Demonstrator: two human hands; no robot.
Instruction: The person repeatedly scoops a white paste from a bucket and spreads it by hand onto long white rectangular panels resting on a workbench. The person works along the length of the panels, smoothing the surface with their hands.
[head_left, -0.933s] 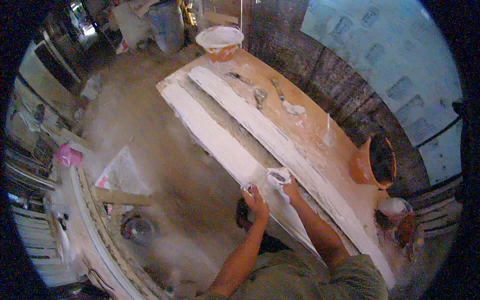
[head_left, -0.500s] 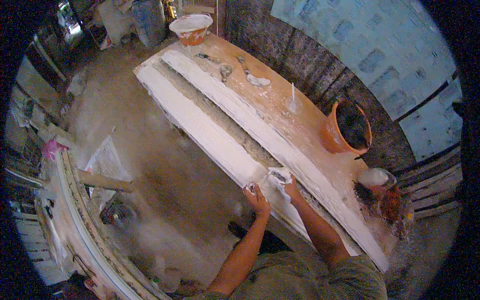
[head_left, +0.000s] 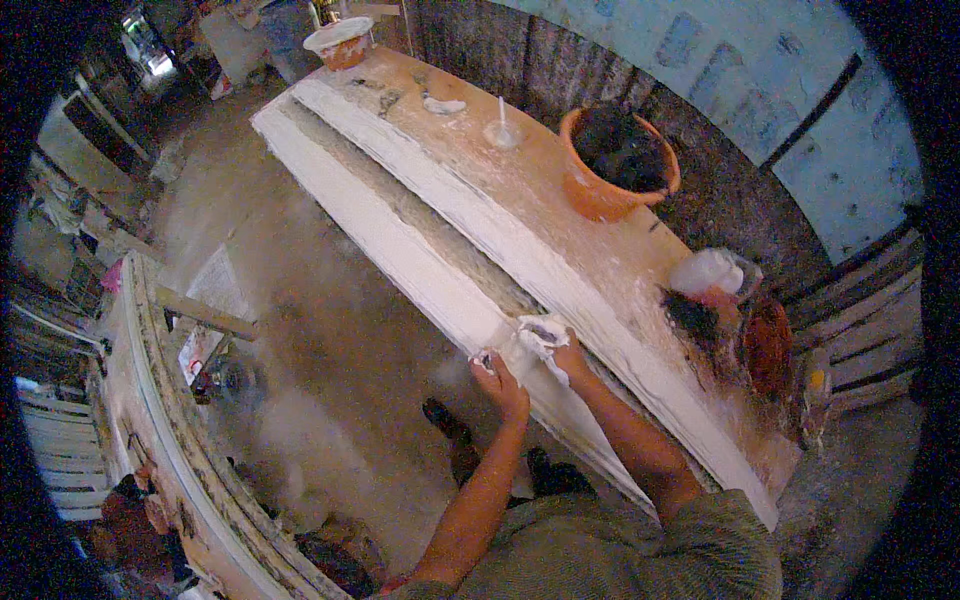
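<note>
A long board with a sunken grey channel (head_left: pixel 420 220) lies diagonally before me, with a white plaster-coated strip (head_left: pixel 365 235) on its near side and another (head_left: pixel 470 215) on its far side. My left hand (head_left: pixel 503 388) is at the near strip's outer edge, fingers curled and smeared with white; what they pinch, if anything, is hidden. Beside the channel, my right hand (head_left: pixel 568 358) closes on a limp, white plaster-soaked piece (head_left: pixel 540 332), like cloth or fibre, its folds drooping. Between and below the hands the strip's surface (head_left: pixel 565 405) looks smoother and creamier.
Beyond the board, the brown tabletop (head_left: pixel 540 170) carries an orange tub (head_left: pixel 610 205) of dark material, a whitened bowl (head_left: pixel 340 45), a small stick in a clear dish (head_left: pixel 503 133) and a plastic bag (head_left: pixel 705 272). A long curved moulding (head_left: pixel 165 400) stands left, with another person (head_left: pixel 135 520) near it.
My view has shifted, so the tub and tabletop items appear farther left and higher. Both hands stay near the same stretch of board, and the right still grips the white piece.
</note>
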